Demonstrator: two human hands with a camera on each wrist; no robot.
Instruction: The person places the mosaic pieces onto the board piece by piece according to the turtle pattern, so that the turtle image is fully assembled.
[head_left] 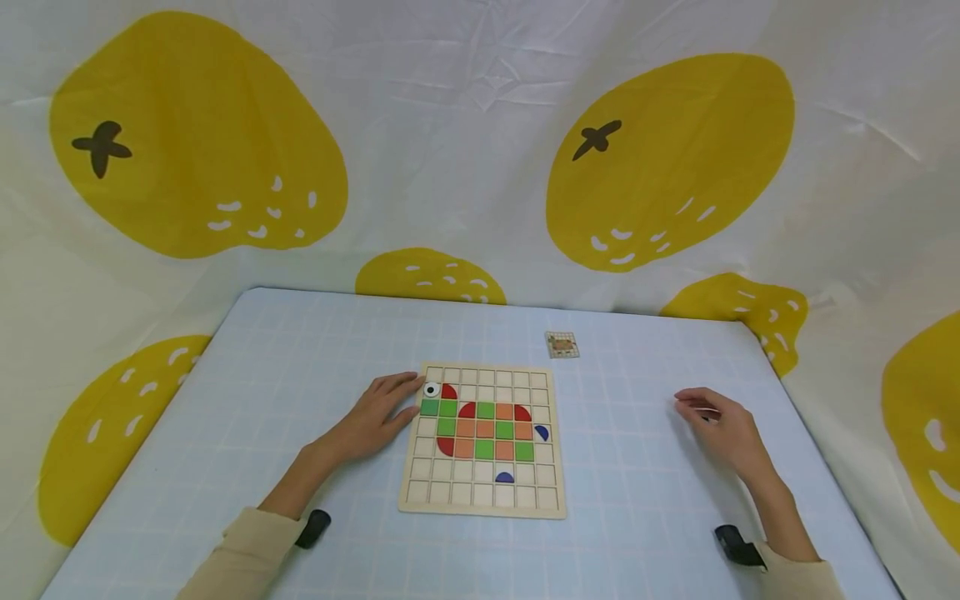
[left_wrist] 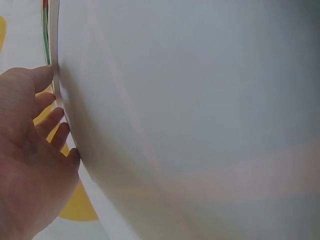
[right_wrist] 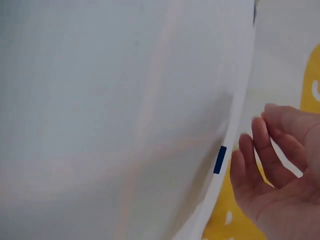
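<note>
A wooden grid board (head_left: 480, 511) lies flat on the table. Green, orange and red tiles fill part of its middle, and a round eye tile (head_left: 431, 389) sits at upper left. Two blue half-round tiles lie on it, one (head_left: 542, 432) at the right, the other (head_left: 505, 478) lower down. My left hand (head_left: 372, 419) rests at the board's left edge, thumb and fingertips at the rim. Off to the right, my right hand (head_left: 723, 433) hovers with loosely bent fingers and nothing seen between them. Close to its fingertips, a dark blue piece (right_wrist: 220, 160) lies on the table.
A small picture card (head_left: 562, 344) lies beyond the board's upper right corner. A pale checked cloth covers the table (head_left: 315, 333). Behind it hangs a white curtain (head_left: 450, 167) with large yellow fruit prints.
</note>
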